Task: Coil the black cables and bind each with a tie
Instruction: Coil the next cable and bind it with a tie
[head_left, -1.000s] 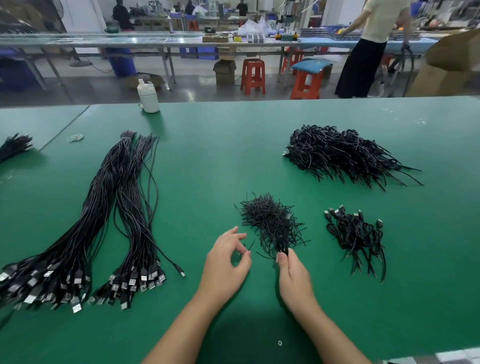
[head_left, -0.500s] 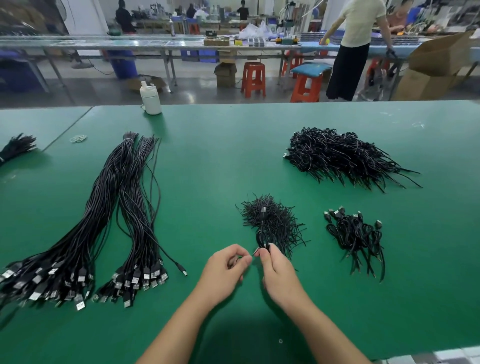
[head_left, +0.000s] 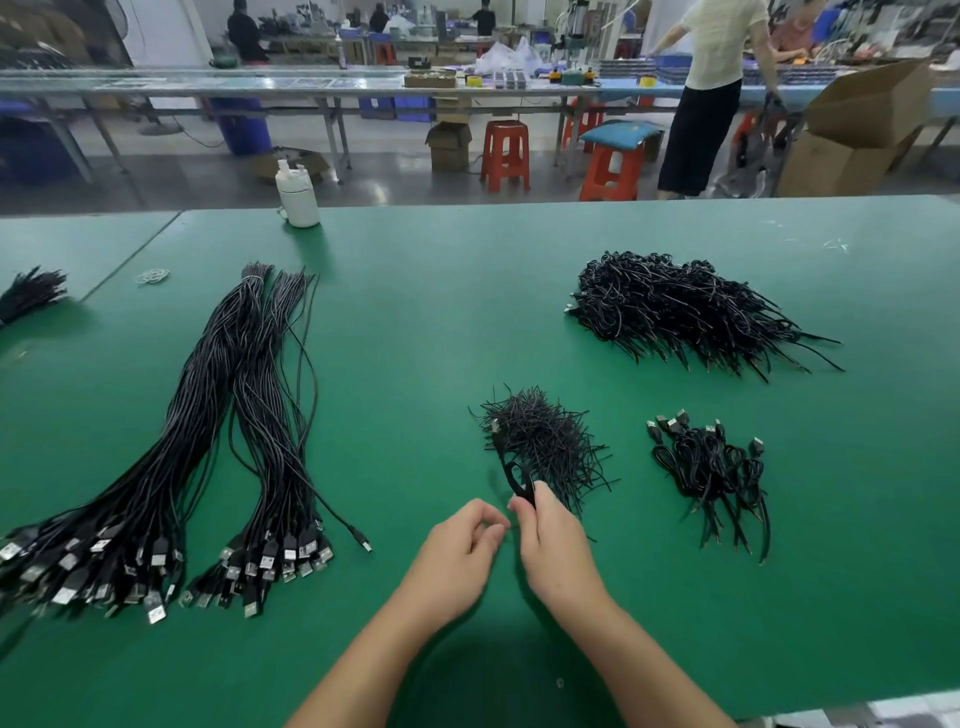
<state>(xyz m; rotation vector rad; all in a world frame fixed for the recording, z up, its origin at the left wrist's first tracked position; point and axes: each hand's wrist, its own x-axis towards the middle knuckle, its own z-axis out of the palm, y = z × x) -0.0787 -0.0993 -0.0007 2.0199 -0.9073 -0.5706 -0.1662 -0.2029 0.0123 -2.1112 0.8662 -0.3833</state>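
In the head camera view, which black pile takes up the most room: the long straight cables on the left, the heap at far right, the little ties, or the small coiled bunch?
1. Long straight cables
2. Far-right heap, though it lies farther from the camera
3 and 4. Pile of ties and small coiled bunch look alike; no ranking.

Both hands close together, fingers curled: left (head_left: 457, 545), right (head_left: 556, 540) pinching.

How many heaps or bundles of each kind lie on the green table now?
Long cable bundles: 2
Tie heaps: 1
Coiled cable heaps: 2
Black bundle at left edge: 1
White bottle: 1
Total: 7
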